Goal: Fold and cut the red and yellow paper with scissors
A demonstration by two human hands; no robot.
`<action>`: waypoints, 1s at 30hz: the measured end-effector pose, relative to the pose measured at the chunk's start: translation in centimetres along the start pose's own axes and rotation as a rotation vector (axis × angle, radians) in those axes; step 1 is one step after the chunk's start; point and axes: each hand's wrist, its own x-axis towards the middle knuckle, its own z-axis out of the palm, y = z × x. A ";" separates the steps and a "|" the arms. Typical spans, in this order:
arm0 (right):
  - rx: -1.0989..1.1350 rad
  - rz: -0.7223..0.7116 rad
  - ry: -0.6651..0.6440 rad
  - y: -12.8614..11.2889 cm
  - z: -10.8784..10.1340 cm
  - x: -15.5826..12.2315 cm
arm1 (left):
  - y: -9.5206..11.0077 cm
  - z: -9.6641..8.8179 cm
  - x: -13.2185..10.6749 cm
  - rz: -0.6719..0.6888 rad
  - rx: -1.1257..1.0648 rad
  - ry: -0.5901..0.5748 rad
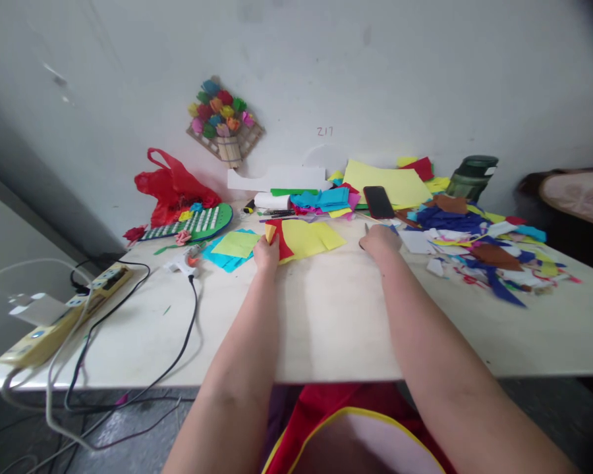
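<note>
A yellow sheet (310, 238) lies flat on the table (326, 316), at the middle of its far half, with a red piece (281, 239) lying over its left end. The left hand (266, 253) is closed on that left edge: the fingers are curled in and a small yellow corner shows above the knuckles. How the thumb sits underneath is hidden.

The right hand (381, 241) rests on the table well to the right of the sheet, knuckles up and fingers bent under. A thin dark object (366, 231) pokes out at its far left side. It is too small to name, and whether the hand grips it or only lies beside it cannot be told.

Just beyond this hand a dark phone (378, 201) lies on a larger yellow sheet (393, 184). To the right spreads a heap of paper scraps (479, 247) in blue, brown, white and yellow, with a dark green bottle (472, 176) behind it. Left of the held sheet lie green and blue squares (232, 247), then a red plastic bag (174, 189). A power strip (64, 315) with cables hangs over the table's left corner. The near edge of the table cuts off both forearms' lower sides, and the far right of the view is dark and blurred.
</note>
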 end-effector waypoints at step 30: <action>0.838 -0.424 -0.784 -3.5 -0.2 -3.4 | -0.6 -0.3 1.3 -0.092 -0.379 0.108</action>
